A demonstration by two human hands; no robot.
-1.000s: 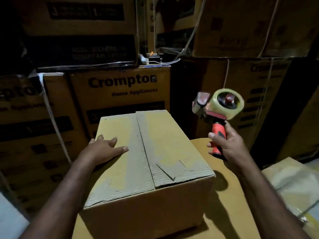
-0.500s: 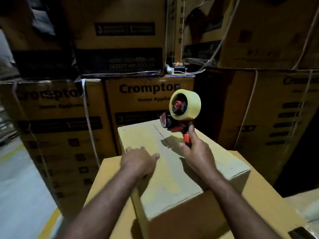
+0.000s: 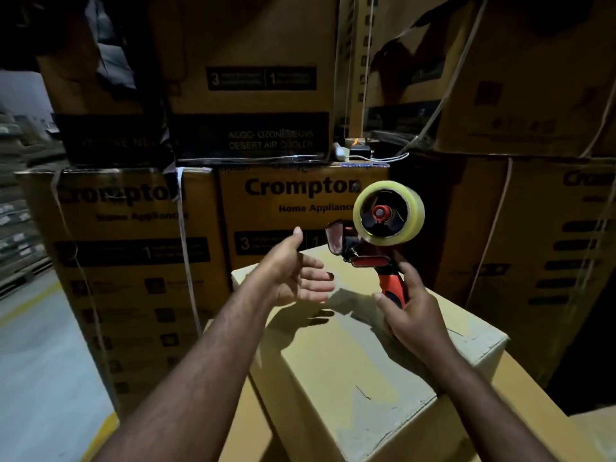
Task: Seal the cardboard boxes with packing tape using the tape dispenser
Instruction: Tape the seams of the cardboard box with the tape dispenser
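- The cardboard box (image 3: 360, 368) sits on a larger carton (image 3: 233, 421), whose top shows past the box's left and right edges.
- The box's top flaps lie shut and flat; the surface is scuffed, and no strip of tape is visible on it.
- The tape dispenser (image 3: 373, 260) is held in the air above the far right part of the box top, its clear tape roll (image 3: 413, 201) uppermost, not touching the cardboard.
- The right hand (image 3: 416, 321) has its grip clamped round the dispenser's orange handle.
- The left hand (image 3: 300, 275) hovers over the box's far left corner, its grip apart, fingers straight, thumb up, holding nothing.
- Judged from this, sealing has not started: the tape must be anchored at an edge, drawn along the seam and cut.
- Printed cartons (image 3: 293, 208) are stacked behind.
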